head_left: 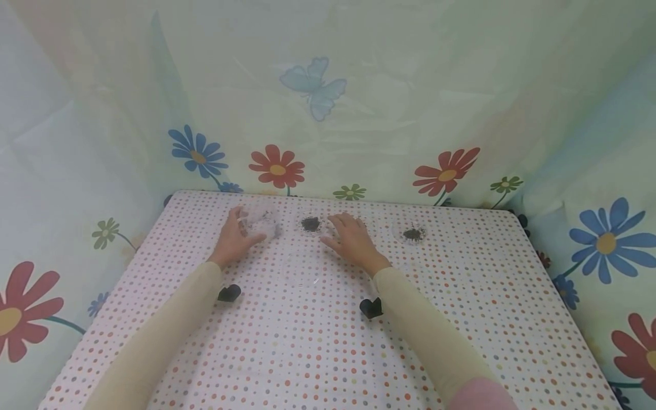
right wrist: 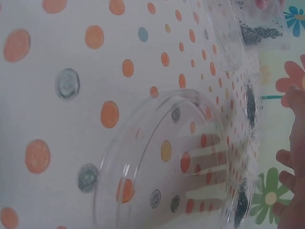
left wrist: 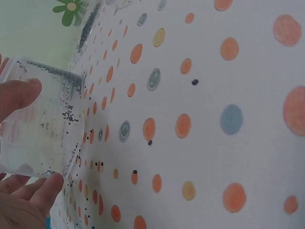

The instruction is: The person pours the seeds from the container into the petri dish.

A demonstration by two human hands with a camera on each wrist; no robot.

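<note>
My left hand (head_left: 232,240) grips a clear plastic container (left wrist: 40,119), thumb on one side and fingertips on the other. Black granules gather along part of its inside, and some cling to the wall. My right hand (head_left: 353,240) hovers with relaxed, spread fingers beside a small heap of black granules (head_left: 310,224) at the back of the table. In the right wrist view, its fingers (right wrist: 294,129) hold nothing. Another heap of granules (head_left: 413,234) lies in a clear shallow dish (head_left: 397,232) further right. Nearer me is a clear round dish (right wrist: 100,191), with the tabletop dots showing through.
The table (head_left: 307,353) has a dotted white cover, with a few stray granules (left wrist: 195,82) on it. Flower-printed sheeting (head_left: 389,102) stands behind and on both sides. A dark heart-shaped piece (head_left: 229,293) shows by the left sleeve, another (head_left: 371,308) by the right.
</note>
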